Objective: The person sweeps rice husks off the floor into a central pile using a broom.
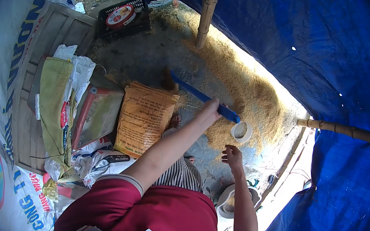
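left fingers [216, 104] clasp a long, slim blue shaft [196, 93].

Seemingly deep-blue tarpaulin [273, 38]

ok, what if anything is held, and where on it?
Left hand grips a long blue tool near its end by the white container; right hand empty.

Crate [122, 19] behind sack [144, 124], loose pile [264, 96] to R, tub [247, 135] nr pile's edge.
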`<state>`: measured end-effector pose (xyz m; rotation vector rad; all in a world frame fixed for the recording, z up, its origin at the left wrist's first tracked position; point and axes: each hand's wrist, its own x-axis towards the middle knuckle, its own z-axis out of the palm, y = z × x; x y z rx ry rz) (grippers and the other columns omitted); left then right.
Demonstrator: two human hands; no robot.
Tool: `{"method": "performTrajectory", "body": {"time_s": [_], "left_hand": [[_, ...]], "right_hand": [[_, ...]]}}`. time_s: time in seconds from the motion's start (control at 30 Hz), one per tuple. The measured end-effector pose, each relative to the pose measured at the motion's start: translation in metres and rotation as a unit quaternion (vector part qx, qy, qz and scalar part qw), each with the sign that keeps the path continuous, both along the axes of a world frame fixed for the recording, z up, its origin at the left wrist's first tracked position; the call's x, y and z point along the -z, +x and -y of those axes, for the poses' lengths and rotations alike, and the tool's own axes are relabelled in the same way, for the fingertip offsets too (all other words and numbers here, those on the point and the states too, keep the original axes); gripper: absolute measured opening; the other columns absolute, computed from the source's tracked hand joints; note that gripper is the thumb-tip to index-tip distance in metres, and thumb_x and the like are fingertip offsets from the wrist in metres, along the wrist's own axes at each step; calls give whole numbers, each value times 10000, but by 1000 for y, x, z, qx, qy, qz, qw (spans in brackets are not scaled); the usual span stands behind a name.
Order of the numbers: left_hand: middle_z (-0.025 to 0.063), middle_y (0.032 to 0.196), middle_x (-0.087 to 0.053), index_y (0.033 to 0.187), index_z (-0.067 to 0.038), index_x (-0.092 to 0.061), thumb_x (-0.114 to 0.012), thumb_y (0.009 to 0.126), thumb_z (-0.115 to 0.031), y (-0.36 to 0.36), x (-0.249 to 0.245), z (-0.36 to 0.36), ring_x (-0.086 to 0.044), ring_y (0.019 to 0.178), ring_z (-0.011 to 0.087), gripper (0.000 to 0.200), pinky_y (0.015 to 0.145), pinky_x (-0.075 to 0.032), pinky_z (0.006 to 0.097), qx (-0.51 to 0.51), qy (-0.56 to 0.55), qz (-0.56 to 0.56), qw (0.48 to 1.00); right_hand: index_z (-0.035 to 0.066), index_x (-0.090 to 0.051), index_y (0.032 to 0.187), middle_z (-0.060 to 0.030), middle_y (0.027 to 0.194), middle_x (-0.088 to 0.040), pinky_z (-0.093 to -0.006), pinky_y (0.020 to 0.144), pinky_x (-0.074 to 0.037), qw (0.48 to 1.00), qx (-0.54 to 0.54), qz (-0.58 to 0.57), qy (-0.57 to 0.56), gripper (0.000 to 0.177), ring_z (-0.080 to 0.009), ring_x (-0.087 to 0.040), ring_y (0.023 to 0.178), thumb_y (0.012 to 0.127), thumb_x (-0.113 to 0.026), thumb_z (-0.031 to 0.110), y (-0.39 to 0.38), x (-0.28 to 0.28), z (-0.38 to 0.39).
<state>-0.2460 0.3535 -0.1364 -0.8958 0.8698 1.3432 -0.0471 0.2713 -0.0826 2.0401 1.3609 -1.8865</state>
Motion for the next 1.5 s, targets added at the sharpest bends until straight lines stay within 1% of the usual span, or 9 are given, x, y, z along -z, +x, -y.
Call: {"method": "performTrajectory", "body": {"time_s": [0.37, 0.5, 0.63, 0.7, 0.87, 1.03, 1.27, 1.4, 1.5], "left_hand": [[64, 629, -447, 845, -52, -360, -468, 802, -91, -25, -118, 57, -471, 493, 163, 123, 442, -441, 284, 47, 95, -45, 993], [60, 614, -439, 847, -45, -352, -475, 809, -108, -46, -116, 70, -473, 485, 164, 143, 420, -441, 278, 53, 56, -94, 993], [82, 663, -437, 862, -36, -342, -470, 811, -106, -60, -62, 65, -479, 508, 183, 155, 435, -458, 299, 47, 29, -150, 987], [118, 732, -426, 876, -26, -329, -445, 812, -86, -58, -38, 55, -483, 553, 216, 145, 468, -476, 335, 7, -28, -135, 990], [142, 757, -412, 884, -18, -315, -390, 806, -54, 11, 9, 40, -478, 598, 241, 114, 521, -487, 359, -45, 35, -3, 998], [127, 716, -424, 870, -33, -325, -417, 798, -65, 99, -44, 67, -482, 561, 215, 121, 490, -481, 346, 34, 30, -30, 999], [84, 643, -444, 860, -58, -339, -466, 788, -74, 92, -102, 118, -488, 515, 176, 147, 438, -462, 297, 123, 169, -77, 975], [81, 634, -435, 831, -16, -373, -458, 794, -76, 83, -104, 140, -466, 475, 176, 111, 417, -449, 301, 143, 154, -136, 968], [65, 598, -429, 830, -48, -389, -490, 784, -103, 70, -62, 152, -480, 460, 173, 124, 397, -439, 308, 162, 71, -210, 961]], "right_hand": [[24, -488, 1072, -106, 835, -577, -269, 553, -492, 1000, 4, -19, 22, 281, -150, -567, 639, 860, -415, 195, 15, 3, 21], [22, -484, 1074, -110, 844, -574, -277, 561, -493, 1000, 8, -23, 10, 279, -157, -568, 645, 857, -410, 182, 33, 11, 38], [21, -480, 1078, -114, 849, -576, -283, 566, -495, 1000, 19, -18, 9, 281, -167, -569, 646, 858, -405, 178, 53, 15, 56], [18, -479, 1079, -116, 854, -577, -285, 566, -496, 1000, 25, -18, 7, 282, -169, -570, 647, 859, -406, 180, 64, 14, 70], [16, -479, 1077, -121, 856, -581, -290, 566, -499, 999, 26, -21, 4, 288, -171, -571, 649, 859, -408, 190, 92, 5, 106], [23, -490, 1066, -109, 843, -579, -279, 564, -497, 998, 56, 17, -7, 278, -164, -569, 643, 858, -413, 191, 126, 0, 126], [31, -496, 1063, -103, 832, -577, -276, 561, -497, 997, 74, -6, 8, 270, -153, -566, 635, 854, -410, 179, 150, -4, 145], [25, -488, 1073, -101, 828, -574, -273, 560, -494, 999, 51, -16, 9, 279, -150, -561, 629, 854, -411, 180, 158, 0, 157], [22, -480, 1082, -99, 838, -571, -271, 563, -492, 998, 45, -34, 12, 290, -149, -558, 626, 854, -414, 187, 165, 2, 167]]}}
